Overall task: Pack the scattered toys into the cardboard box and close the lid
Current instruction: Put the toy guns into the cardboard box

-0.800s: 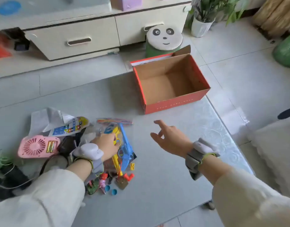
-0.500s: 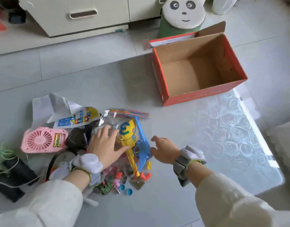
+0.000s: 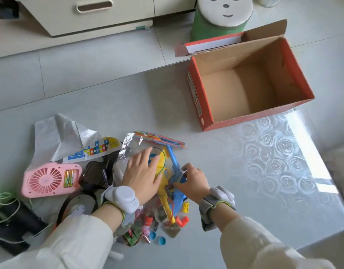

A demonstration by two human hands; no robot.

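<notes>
The left hand lies flat, fingers spread, on the clear bag of toys near the table's near-left edge. The right hand curls its fingers around the blue toy at the bag's right side. The open box sits at the table's far-right edge. A pink fan lies left of the bag.

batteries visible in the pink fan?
2. Both batteries lie side by side in the open compartment at the right end of the pink fan, left of the toy pile. Any others would be hidden.
</notes>
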